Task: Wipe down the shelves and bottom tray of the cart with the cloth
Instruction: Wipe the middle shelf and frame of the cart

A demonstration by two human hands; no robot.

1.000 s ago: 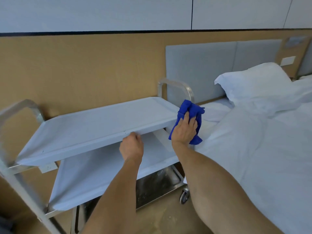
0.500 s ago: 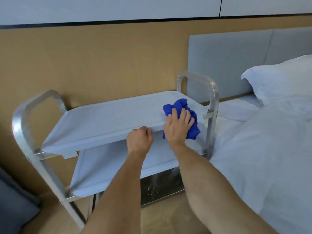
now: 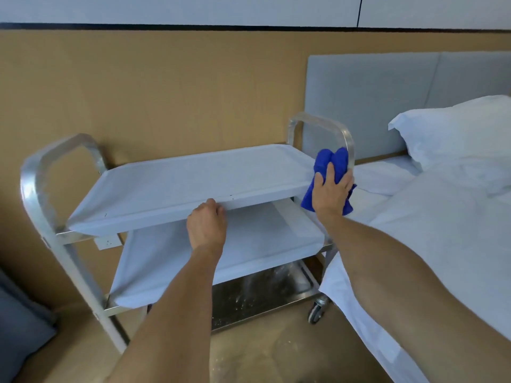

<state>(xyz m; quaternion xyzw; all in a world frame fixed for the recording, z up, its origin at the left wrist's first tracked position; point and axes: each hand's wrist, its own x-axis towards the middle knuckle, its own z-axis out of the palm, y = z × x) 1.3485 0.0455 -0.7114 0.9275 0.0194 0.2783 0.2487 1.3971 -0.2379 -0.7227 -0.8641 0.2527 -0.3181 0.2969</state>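
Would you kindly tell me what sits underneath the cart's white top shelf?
Under the white top shelf lies a second white shelf, then a speckled metal bottom tray. The left hand and forearm cover part of both.

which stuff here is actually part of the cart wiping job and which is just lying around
Part of the job:
- blue cloth, held by the right hand at the top shelf's right end
- top shelf, front edge gripped by the left hand
- middle shelf
- bottom tray, speckled with dirt

Just lying about:
- pillow
- bed sheet
- grey headboard
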